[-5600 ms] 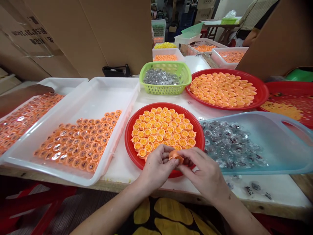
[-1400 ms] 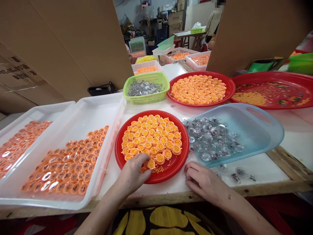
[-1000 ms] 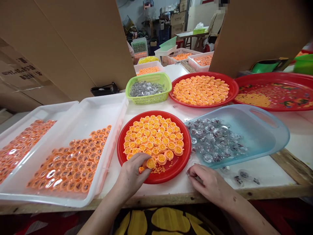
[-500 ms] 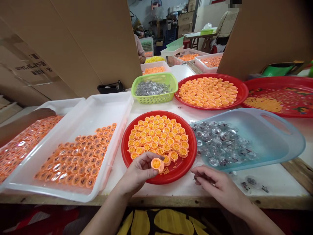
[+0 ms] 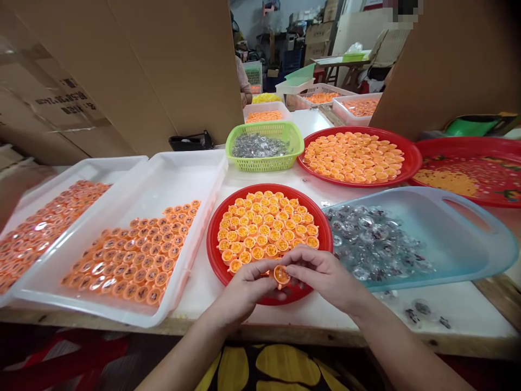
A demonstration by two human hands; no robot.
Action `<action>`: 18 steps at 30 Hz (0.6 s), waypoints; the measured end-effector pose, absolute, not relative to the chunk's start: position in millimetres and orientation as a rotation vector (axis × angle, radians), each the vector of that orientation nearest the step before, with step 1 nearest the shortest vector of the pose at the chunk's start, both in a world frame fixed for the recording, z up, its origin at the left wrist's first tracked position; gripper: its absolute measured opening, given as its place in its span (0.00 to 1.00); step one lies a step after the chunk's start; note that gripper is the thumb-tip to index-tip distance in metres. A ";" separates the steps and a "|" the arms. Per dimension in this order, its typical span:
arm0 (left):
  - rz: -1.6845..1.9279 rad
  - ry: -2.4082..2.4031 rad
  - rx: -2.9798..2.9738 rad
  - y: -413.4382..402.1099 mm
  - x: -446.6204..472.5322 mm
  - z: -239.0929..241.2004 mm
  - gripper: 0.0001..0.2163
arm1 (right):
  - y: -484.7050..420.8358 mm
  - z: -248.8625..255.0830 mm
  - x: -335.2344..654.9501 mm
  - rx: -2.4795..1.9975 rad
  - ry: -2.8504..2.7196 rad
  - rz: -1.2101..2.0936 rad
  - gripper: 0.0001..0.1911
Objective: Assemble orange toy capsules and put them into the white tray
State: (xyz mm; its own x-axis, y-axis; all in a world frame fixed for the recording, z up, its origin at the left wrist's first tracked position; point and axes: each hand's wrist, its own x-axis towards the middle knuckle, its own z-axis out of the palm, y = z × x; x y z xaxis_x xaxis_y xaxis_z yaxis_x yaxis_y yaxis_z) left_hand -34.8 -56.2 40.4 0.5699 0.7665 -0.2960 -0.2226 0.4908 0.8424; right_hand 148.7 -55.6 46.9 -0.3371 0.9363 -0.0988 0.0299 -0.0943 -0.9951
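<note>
My left hand (image 5: 244, 293) pinches a small orange toy cup (image 5: 280, 276) over the front of a red round tray (image 5: 214, 247). The cup's mouth is turned up towards me. My right hand (image 5: 328, 279) is closed, with thumb and fingertips pressed to the cup's right rim. Something small and greyish seems to be between those fingertips, too hidden to make out. Many similar cups (image 5: 262, 229) with yellow-orange bits inside stand close together in the tray. To the right, a pale blue tray (image 5: 451, 244) carries a heap of clear round plastic pieces (image 5: 372, 241) with dark prints.
At left, white trays (image 5: 175, 174) contain cups with shiny printed tops. A green basket (image 5: 264, 163) of clear pieces and a red tray (image 5: 413, 160) of cups stand behind. Loose pieces (image 5: 423, 308) lie near the table's front edge. Cardboard panels (image 5: 171, 65) flank the table.
My right hand has moved left from beside the red tray to the cup. The left hand has shifted slightly right with it. Another person's arm at far left has drawn back.
</note>
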 end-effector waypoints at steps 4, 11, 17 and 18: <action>0.699 0.727 0.815 -57.8 -35.3 38.6 0.14 | -52.7 44.2 144.7 -1.154 -1.567 1.336 0.06; 0.817 0.769 0.771 -60.8 -30.6 25.9 0.14 | -60.7 56.6 144.3 -1.291 -1.777 1.096 0.07; 0.845 0.759 0.717 -64.2 -22.9 22.3 0.16 | -74.8 57.7 138.1 -1.317 -2.011 0.626 0.03; 0.846 0.765 0.711 -64.9 -22.3 21.9 0.16 | -76.4 56.9 137.6 -1.299 -2.062 0.543 0.04</action>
